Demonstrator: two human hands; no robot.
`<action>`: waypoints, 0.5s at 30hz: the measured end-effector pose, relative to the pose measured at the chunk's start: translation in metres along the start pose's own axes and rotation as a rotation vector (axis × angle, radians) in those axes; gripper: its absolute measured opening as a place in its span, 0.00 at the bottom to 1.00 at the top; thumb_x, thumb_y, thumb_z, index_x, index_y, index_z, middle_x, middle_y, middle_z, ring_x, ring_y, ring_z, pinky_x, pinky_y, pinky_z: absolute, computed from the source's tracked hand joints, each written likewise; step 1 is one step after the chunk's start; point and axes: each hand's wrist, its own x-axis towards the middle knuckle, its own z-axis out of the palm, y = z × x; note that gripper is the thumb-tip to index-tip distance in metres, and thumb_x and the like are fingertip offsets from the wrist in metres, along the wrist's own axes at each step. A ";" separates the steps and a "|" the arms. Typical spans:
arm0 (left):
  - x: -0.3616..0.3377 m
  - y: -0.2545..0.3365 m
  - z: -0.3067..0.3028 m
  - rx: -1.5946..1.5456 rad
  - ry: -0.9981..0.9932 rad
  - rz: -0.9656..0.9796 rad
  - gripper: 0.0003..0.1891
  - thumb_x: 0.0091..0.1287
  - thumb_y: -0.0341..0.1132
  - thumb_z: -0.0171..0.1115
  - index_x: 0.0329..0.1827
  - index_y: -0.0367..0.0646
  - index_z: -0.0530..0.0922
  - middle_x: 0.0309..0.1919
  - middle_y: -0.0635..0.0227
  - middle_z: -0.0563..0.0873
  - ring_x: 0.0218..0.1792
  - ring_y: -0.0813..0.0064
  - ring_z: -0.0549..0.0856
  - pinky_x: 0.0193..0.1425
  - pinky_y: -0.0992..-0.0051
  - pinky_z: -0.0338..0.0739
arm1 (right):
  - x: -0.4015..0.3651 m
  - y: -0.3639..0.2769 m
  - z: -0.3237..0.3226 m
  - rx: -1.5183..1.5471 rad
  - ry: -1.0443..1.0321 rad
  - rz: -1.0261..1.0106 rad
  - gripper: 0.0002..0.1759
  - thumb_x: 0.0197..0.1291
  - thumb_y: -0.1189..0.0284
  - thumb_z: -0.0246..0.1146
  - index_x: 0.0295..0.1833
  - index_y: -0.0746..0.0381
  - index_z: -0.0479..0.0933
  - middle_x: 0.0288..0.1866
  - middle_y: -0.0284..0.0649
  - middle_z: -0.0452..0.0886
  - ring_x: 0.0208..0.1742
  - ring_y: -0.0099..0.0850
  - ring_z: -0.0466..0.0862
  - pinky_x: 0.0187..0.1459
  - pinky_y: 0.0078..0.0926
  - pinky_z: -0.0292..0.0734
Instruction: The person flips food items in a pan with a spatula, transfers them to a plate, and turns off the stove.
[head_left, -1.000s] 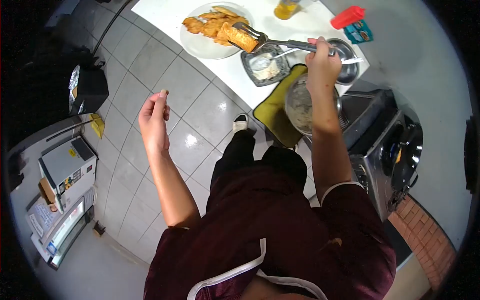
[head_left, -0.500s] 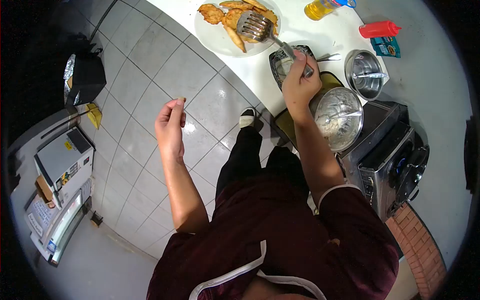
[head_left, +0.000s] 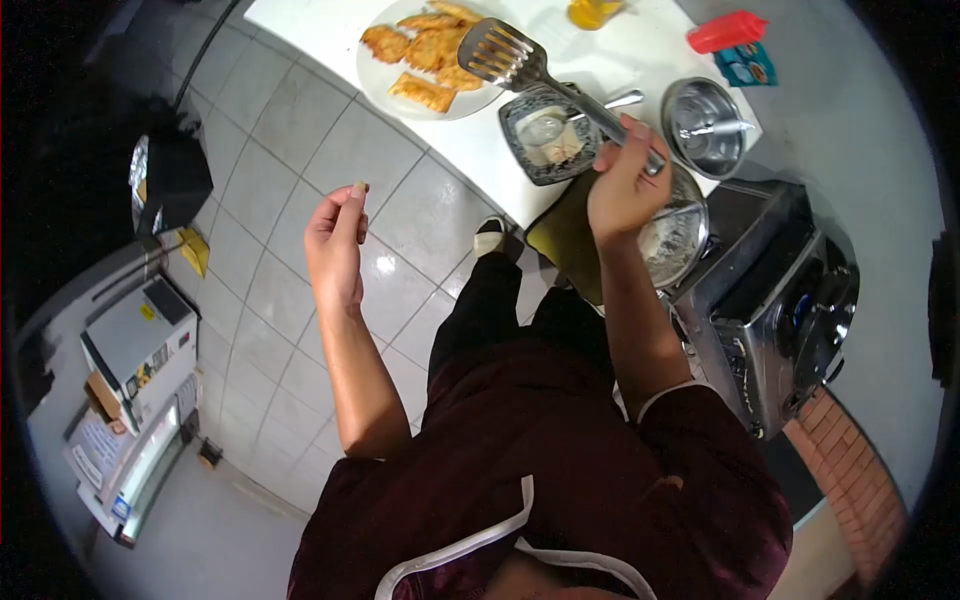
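My right hand [head_left: 626, 200] is wrapped around the handle of a slotted metal spatula [head_left: 508, 58]. The spatula's blade hangs over the right edge of a white plate [head_left: 372, 88] that bears several golden fried pieces [head_left: 432, 48]. Under the handle sits a dark patterned square dish [head_left: 522, 165] with pale residue and a spoon. Just below my right hand is a metal bowl [head_left: 682, 262] with white floury mix, partly hidden by my wrist. Away to the left over the floor, my left hand [head_left: 336, 240] pinches a small brownish bit [head_left: 361, 187] between thumb and fingers.
A steel bowl [head_left: 706, 128] with a utensil stands right of the dish. Behind it are a red squeeze bottle [head_left: 727, 32], a teal packet [head_left: 746, 66] and a yellow oil bottle [head_left: 596, 12]. A stove [head_left: 775, 300] adjoins the table at right. A white appliance [head_left: 143, 330] stands far left.
My right hand has moved right and nearer to me with the spatula, uncovering more of the dish. The table's things have shifted left in view. My left hand stays nearly in place.
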 end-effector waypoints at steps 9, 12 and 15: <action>-0.046 0.061 0.137 0.030 -0.431 0.226 0.08 0.62 0.36 0.62 0.35 0.39 0.79 0.20 0.79 0.71 0.23 0.88 0.65 0.27 0.85 0.57 | 0.019 -0.167 -0.176 0.139 0.374 -0.272 0.11 0.66 0.71 0.54 0.38 0.68 0.74 0.29 0.41 0.79 0.16 0.20 0.67 0.20 0.20 0.65; -0.085 0.065 0.207 0.057 -0.628 0.278 0.08 0.63 0.35 0.61 0.37 0.38 0.79 0.20 0.79 0.72 0.23 0.88 0.65 0.27 0.85 0.57 | 0.003 -0.221 -0.249 0.088 0.471 -0.339 0.13 0.66 0.68 0.54 0.38 0.69 0.76 0.15 0.33 0.69 0.16 0.19 0.66 0.19 0.20 0.61; -0.138 0.055 0.278 0.108 -0.759 0.296 0.08 0.62 0.35 0.61 0.37 0.38 0.79 0.20 0.80 0.71 0.22 0.88 0.64 0.26 0.86 0.56 | -0.009 -0.248 -0.336 0.028 0.620 -0.458 0.14 0.66 0.67 0.54 0.39 0.69 0.76 0.15 0.32 0.68 0.16 0.18 0.65 0.20 0.18 0.59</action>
